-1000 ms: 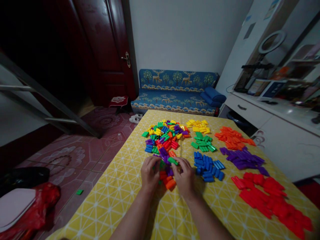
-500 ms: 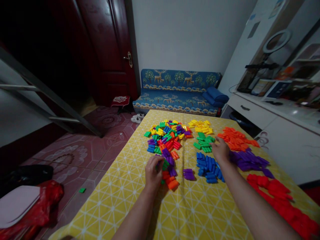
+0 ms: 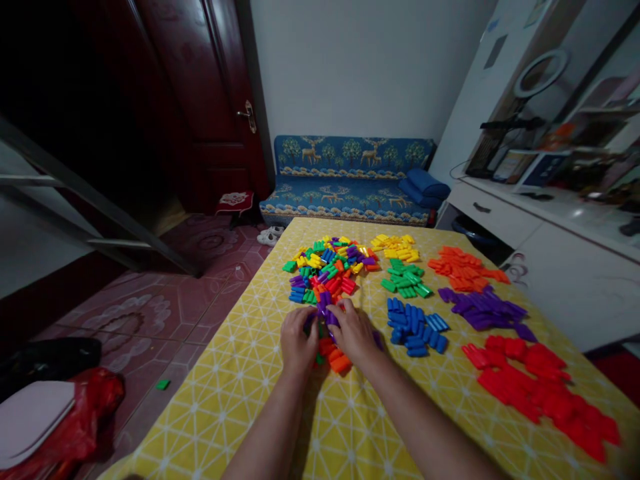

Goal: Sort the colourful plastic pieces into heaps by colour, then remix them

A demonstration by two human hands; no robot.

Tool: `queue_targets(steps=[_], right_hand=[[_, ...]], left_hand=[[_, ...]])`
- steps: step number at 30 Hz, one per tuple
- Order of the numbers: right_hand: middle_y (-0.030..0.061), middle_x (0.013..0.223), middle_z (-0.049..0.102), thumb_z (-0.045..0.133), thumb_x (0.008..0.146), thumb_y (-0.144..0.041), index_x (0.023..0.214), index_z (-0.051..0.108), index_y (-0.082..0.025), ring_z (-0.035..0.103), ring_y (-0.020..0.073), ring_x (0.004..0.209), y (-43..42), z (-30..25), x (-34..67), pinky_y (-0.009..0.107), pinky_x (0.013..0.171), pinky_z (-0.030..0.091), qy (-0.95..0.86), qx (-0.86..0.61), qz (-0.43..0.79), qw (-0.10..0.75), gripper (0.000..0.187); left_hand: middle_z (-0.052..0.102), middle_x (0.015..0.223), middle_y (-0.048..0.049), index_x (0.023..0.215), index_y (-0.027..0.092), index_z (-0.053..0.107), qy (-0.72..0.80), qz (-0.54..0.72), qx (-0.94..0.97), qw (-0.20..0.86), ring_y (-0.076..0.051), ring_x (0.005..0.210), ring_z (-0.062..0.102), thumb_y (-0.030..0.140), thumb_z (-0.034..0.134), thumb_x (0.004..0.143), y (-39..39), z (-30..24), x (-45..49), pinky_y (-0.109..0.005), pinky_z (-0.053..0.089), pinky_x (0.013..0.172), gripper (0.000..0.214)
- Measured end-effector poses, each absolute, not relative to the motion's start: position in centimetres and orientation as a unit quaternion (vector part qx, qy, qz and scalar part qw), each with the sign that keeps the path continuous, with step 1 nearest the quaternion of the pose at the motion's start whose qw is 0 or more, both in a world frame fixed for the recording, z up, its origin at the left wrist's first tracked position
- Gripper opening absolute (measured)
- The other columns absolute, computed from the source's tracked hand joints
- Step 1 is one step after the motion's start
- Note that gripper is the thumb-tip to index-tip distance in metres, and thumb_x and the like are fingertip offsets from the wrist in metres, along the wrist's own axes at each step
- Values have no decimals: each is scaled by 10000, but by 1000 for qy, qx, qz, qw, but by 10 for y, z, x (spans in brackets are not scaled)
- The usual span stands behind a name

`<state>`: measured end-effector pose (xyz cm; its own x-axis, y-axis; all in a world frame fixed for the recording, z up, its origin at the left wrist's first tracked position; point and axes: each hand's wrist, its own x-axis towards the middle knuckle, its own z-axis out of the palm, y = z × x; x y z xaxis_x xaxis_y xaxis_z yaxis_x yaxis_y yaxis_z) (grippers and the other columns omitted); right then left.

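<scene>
My left hand (image 3: 299, 341), fingers curled, is at the near end of a mixed pile of plastic building blocks (image 3: 330, 260). What its fingertips hold is hidden. Close beside it, my right hand (image 3: 354, 331) has its fingers bent onto purple blocks (image 3: 326, 301) between the two hands. Orange blocks (image 3: 340, 362) lie just under and in front of the hands, with a bit of green beside them. Another purple block (image 3: 377, 340) shows partly behind my right wrist.
Sorted groups lie to the right: yellow blocks (image 3: 397, 247), green blocks (image 3: 406, 279), blue blocks (image 3: 415, 327), orange blocks (image 3: 463, 268), purple blocks (image 3: 485, 309) and red blocks (image 3: 543, 387). A yellow patterned cloth (image 3: 240, 387) covers the table. One green block (image 3: 163, 385) lies on the floor.
My right hand has moved from the green group back left to the mixed pile, beside my left hand. The left hand stays near the same blocks. The view has shifted slightly.
</scene>
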<state>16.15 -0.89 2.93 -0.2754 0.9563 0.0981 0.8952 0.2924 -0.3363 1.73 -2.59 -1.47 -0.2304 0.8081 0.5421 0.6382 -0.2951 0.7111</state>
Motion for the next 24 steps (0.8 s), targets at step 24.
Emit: queue_targets(steps=[24], right_hand=[[39,1019,625,601,837,-212,1043,676,-251,612,186,926,-18,25,159,283,799,457,-791,-552,142,222,222]], left_hand=[[731,907,-55,906,217,712,579,498,639,94,-229,914,636,237,573,851,-24,-16,15,-391,491,840,151]])
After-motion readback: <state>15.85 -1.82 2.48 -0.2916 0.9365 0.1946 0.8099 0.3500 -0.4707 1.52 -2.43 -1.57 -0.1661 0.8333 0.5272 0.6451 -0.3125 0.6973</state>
